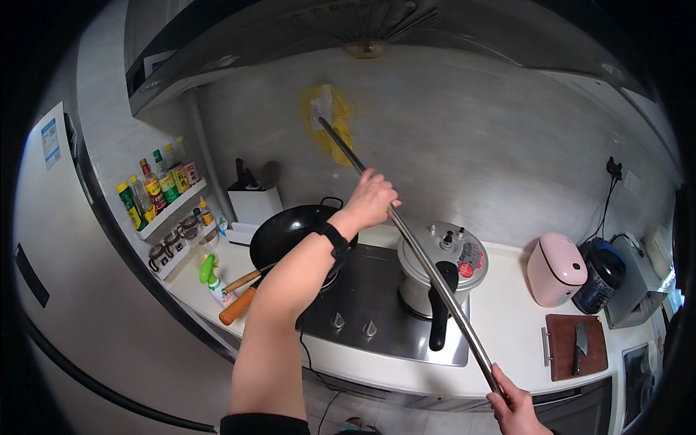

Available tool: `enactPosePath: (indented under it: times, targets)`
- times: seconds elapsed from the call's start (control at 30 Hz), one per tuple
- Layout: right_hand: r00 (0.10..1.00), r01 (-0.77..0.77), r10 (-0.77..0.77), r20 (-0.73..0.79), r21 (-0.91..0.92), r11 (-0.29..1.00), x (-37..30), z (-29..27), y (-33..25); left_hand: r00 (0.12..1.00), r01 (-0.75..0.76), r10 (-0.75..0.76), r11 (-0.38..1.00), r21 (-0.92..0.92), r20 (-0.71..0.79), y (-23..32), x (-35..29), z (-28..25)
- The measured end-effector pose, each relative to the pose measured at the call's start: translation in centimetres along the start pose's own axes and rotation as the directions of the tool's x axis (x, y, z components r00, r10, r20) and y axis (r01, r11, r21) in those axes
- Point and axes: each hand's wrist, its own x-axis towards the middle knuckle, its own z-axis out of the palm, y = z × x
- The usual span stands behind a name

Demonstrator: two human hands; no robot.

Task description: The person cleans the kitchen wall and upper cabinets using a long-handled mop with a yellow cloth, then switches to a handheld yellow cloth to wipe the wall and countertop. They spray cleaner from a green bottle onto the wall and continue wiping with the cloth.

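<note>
A long metal pole (435, 279) runs slantwise over the stove, from the lower right up to the grey wall. My left hand (370, 201) is wrapped round its upper half, a black band on the wrist. Near its lower end, my right hand (516, 406) is closed round it too. At the pole's top, a yellow cloth or bag (341, 145) with a whitish patch (324, 107) lies against the wall; its edges look blurred. Below my left arm sits a black wok (286, 228) with wooden handles, partly hidden. The pole passes in front of a silver pressure cooker (413, 268).
A range hood (464, 32) hangs overhead. On the left are bottles on a wall rack (174, 208), a green-topped spray bottle (210, 279) and a knife block (254, 204). At right stand a pink rice cooker (557, 270) and a cutting board (562, 348) with a cleaver (581, 344).
</note>
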Motion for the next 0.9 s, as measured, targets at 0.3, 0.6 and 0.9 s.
enactPosePath:
  times: [0.3,0.6,0.9]
  targets:
    - [0.961,0.243,-0.246,0.129,0.04,0.969,8.1,4.4,-8.5,0.974,0.216,-0.216,0.976,-0.001,-0.07,-11.6,-5.1,-3.5]
    - [0.947,0.193,-0.247,0.207,0.25,0.949,10.2,2.1,-10.2,0.974,0.203,-0.206,0.978,-0.042,-0.096,-15.4,-4.1,-4.3]
    - [0.986,-0.138,0.085,0.146,0.399,0.907,5.0,-0.5,-4.6,0.973,0.12,-0.132,0.99,-0.073,-0.188,-8.9,-0.1,-2.5]
